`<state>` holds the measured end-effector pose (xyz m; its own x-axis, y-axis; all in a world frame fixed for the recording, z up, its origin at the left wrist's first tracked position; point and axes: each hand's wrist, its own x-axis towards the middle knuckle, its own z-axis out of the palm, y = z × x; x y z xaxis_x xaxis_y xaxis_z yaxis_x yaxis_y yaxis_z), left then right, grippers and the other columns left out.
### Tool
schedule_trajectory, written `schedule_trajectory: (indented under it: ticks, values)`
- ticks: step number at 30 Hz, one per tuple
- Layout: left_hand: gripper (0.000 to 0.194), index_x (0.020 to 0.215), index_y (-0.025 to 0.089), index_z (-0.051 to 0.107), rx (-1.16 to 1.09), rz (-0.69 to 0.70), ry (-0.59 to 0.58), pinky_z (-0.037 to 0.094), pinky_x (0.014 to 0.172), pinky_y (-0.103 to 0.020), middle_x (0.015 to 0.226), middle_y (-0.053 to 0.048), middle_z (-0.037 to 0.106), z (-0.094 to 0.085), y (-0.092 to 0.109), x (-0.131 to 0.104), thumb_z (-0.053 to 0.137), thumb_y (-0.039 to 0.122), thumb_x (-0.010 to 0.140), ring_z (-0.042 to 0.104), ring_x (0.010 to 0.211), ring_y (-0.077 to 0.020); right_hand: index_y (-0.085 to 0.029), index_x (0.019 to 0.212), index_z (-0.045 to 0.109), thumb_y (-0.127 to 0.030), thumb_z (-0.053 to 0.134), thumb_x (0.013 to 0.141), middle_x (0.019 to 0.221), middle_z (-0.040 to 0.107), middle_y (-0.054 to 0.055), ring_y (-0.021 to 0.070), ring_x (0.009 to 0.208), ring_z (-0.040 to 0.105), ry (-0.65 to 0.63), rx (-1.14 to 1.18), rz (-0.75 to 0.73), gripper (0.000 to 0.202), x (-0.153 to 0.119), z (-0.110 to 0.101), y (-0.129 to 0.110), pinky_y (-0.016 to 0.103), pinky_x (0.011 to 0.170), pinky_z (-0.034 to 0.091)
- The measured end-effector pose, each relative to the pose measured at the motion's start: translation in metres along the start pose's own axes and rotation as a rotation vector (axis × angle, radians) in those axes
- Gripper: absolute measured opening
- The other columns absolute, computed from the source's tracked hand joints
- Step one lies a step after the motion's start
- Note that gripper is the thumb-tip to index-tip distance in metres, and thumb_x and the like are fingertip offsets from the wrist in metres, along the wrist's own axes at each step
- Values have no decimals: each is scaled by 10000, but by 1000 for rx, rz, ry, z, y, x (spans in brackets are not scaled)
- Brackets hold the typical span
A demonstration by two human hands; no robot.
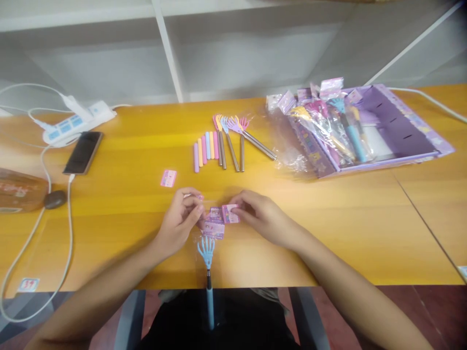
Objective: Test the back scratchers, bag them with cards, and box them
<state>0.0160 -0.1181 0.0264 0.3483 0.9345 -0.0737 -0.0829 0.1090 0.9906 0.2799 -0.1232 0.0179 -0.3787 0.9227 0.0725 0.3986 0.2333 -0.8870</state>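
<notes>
Light-blue plastic hand-shaped back scratcher at the front edge of the yellow-brown wooden table, handle projecting past it.
Left hand: contents obscured, grip cannot be told; fingers curled, thumb close against them. Right hand: turned inward, thumb and fingers pinching a pink-edged rectangular printed card. Purple rectangular printed cards show between both hands, partly covered, lettering blurred.
</notes>
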Motion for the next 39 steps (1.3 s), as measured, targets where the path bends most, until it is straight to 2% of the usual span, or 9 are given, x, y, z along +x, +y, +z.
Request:
schedule_trajectory:
  ticks: [5,8,10,13,17,21,25,34,39]
  values:
    - [230,1120,267,457,-45,116,25,601,591,-214,848,60,682,2,4,-3,678,297,1066,674,630,-102,-277,1250,522,-364,687,1058,910,646,-38,107,634,660,314,417,33,267,0,6,-8,237,550,527]
    - [161,1039,238,528,-9,136,8,605,605,-216,860,35,679,0,3,-2,683,276,1061,680,671,-106,-294,1181,469,-358,710,1052,879,641,-62,91,550,654,332,580,-19,281,-4,11,-16,202,447,503]
    - [131,1002,210,603,42,103,-27,609,651,-225,837,12,681,-1,3,-1,697,286,1052,687,715,-118,-287,1157,479,-329,702,1059,865,664,-51,110,607,690,274,601,-58,248,-6,14,-18,213,489,555]
    - [151,979,178,706,117,64,-88,594,699,-238,832,-24,716,-1,6,1,727,318,1033,696,743,-133,-265,1157,555,-290,698,1059,976,691,2,119,735,711,242,529,-96,175,-9,17,-16,232,581,591]
    - [207,1043,173,790,89,1,-166,597,755,-266,949,-78,793,-4,9,0,726,370,1032,752,851,-177,-259,1180,633,-245,698,1050,1082,673,43,150,931,704,314,335,-113,147,-8,14,-13,261,718,589]
    - [314,1245,201,807,-70,-58,-271,602,914,-323,1150,-118,826,-11,5,-2,675,417,1058,782,1048,-238,-259,1216,646,-190,641,1068,1019,632,31,138,846,646,380,289,-214,163,-6,11,-16,288,754,565]
    - [381,1309,185,811,-267,-128,-364,562,1053,-379,1283,-150,815,-12,4,1,661,409,1039,766,1186,-291,-283,1335,578,-146,648,1055,1002,643,20,140,827,656,469,328,-276,320,-8,13,-19,281,730,562]
    - [446,1352,135,792,-396,-196,-406,532,1090,-413,1335,-174,795,-9,8,6,590,364,1027,760,1187,-305,-268,1296,689,-118,677,1031,985,652,38,153,781,660,405,42,-326,305,-7,6,-20,296,664,566]
    - [495,1394,130,767,-425,-236,-414,469,1192,-505,1410,-204,752,-9,9,6,610,376,994,683,1356,-368,-303,1394,701,-83,665,1027,1100,726,84,195,896,718,393,-113,-408,429,-8,2,-22,331,711,621]
